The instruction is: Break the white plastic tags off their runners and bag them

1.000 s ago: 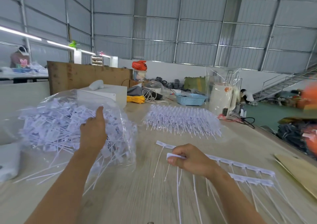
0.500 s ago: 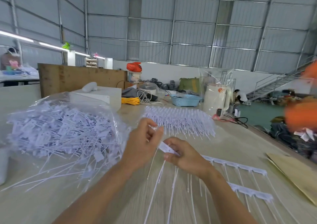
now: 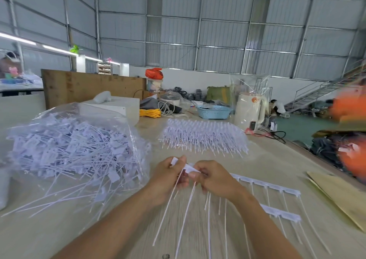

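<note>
My left hand (image 3: 168, 176) pinches the head of one white tag (image 3: 174, 162) at the end of a runner strip (image 3: 265, 186). My right hand (image 3: 213, 179) grips the strip right beside it, with the long tails hanging down toward me. A second strip (image 3: 281, 213) lies on the table under my right forearm. To the left sits a clear plastic bag (image 3: 75, 145) heaped with loose white tags, its mouth facing my hands. A stack of unbroken tag strips (image 3: 204, 137) lies farther back at the centre.
The wooden table (image 3: 59, 229) runs under everything. A white box (image 3: 118, 108), yellow cord (image 3: 149, 113), blue basket (image 3: 214, 112) and wrapped white kettle (image 3: 250, 110) stand at the back. Brown cardboard (image 3: 340, 195) lies at the right edge.
My left hand left the bag, came over to the strip, and now pinches the end tag. Both hands have lifted the strip's left end slightly.
</note>
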Available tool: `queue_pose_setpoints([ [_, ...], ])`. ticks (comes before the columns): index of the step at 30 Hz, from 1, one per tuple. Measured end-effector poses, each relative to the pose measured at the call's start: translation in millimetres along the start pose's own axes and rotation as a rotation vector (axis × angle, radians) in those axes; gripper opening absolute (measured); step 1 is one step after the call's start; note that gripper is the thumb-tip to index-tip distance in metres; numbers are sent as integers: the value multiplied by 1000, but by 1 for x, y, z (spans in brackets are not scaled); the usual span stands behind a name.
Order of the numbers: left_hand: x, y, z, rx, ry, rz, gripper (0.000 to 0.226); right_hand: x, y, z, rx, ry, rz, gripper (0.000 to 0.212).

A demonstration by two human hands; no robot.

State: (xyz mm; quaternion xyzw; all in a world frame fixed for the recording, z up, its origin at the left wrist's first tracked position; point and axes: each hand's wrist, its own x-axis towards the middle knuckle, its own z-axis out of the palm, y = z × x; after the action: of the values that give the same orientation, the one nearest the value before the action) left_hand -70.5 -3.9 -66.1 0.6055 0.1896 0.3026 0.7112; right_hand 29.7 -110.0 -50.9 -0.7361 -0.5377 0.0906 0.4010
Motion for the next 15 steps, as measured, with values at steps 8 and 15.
queue_pose_setpoints([
  [8, 4, -5, -3, 328, -8, 83, 47, 0, -4, 9, -29, -20, -23, 24],
  [15, 6, 15, -12, 347, -149, -82, 41, -4, -10, -7, 18, -111, -56, 38],
])
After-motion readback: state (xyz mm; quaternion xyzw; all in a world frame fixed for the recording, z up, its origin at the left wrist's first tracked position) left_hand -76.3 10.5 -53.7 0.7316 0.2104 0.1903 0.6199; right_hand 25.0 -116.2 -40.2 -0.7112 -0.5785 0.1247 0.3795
